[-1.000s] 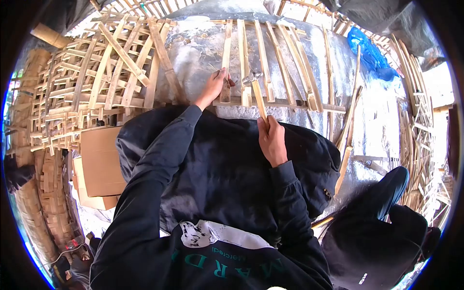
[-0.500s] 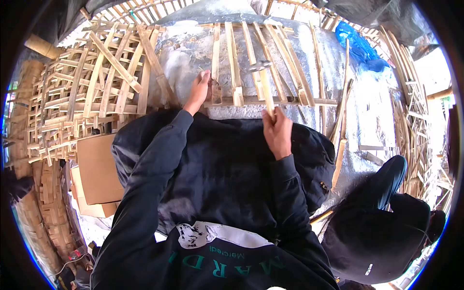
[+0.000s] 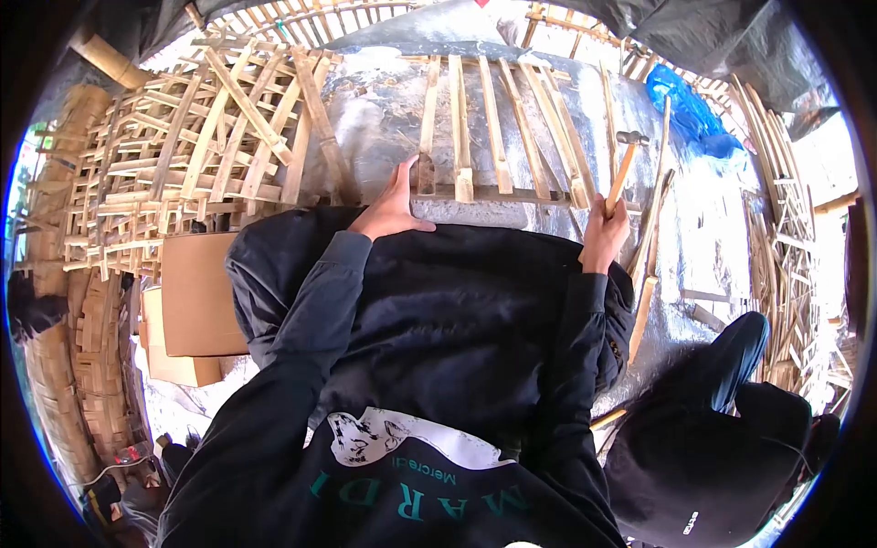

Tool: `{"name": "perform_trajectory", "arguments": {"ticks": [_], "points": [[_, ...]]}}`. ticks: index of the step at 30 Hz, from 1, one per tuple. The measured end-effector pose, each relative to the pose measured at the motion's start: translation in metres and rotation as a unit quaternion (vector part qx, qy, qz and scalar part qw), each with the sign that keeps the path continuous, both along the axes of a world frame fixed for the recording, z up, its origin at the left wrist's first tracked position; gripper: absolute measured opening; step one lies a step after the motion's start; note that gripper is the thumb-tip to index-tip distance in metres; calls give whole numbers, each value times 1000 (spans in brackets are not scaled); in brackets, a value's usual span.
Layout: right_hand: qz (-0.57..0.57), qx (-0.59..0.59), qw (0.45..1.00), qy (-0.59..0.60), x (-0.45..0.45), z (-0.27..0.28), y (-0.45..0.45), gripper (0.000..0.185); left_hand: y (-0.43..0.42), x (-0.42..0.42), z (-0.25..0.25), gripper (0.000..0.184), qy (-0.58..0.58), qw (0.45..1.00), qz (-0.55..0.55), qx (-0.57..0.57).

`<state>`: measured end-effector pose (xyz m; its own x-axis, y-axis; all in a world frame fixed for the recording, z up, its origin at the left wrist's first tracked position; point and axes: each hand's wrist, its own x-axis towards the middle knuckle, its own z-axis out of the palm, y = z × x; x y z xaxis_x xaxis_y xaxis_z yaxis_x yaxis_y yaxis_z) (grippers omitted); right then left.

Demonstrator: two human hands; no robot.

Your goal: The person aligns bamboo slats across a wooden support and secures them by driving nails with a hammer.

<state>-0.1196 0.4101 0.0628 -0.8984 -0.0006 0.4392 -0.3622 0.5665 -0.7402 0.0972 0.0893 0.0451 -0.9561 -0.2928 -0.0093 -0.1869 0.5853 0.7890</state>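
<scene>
My right hand (image 3: 604, 236) grips the wooden handle of a hammer (image 3: 624, 171), its metal head pointing up and away from me. My left hand (image 3: 393, 206) is at the near end of the leftmost bamboo strip (image 3: 427, 137), thumb spread apart from the fingers. The fingertips are beside that strip's darker end; whether they press on it I cannot tell. Several more bamboo strips (image 3: 459, 128) lie side by side to the right, their near ends resting across a bamboo crosspiece (image 3: 493, 194).
Woven bamboo lattice panels (image 3: 137, 164) are stacked at the left, above cardboard boxes (image 3: 201, 301). Blue plastic (image 3: 685, 110) lies at the back right. A person in dark clothing (image 3: 722, 438) sits at the lower right. More bamboo slats (image 3: 776, 210) stand along the right side.
My right hand has swung the hammer to the right, away from the middle strips. My left hand's thumb has spread out beside the leftmost strip. The view has shifted slightly.
</scene>
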Motion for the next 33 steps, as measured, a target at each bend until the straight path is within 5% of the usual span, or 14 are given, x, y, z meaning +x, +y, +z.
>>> {"name": "perform_trajectory", "arguments": {"ticks": [9, 13, 18, 23, 26, 33], "points": [[38, -26, 999, -23, 1, -10, -6, 7, -2, -1, 9, 125, -24, 999, 21, -4], [63, -47, 995, -53, 2, -9, -3, 12, -4, 0, 4, 124, -9, 1000, 12, -11], [82, -82, 991, -66, 7, -4, -5, 11, -9, 4, 15, 107, -16, 999, 29, 35], [82, -77, 991, -73, 7, -4, -7, 5, -20, 6, 21, 68, 57, 997, -14, -45], [83, -94, 988, -87, 9, -1, -8, 12, -18, 5, 18, 63, 52, 993, -11, -106], [92, -96, 987, -95, 1, -14, -6, 10, -17, 2, 27, 57, 43, 998, -3, -40]]}}
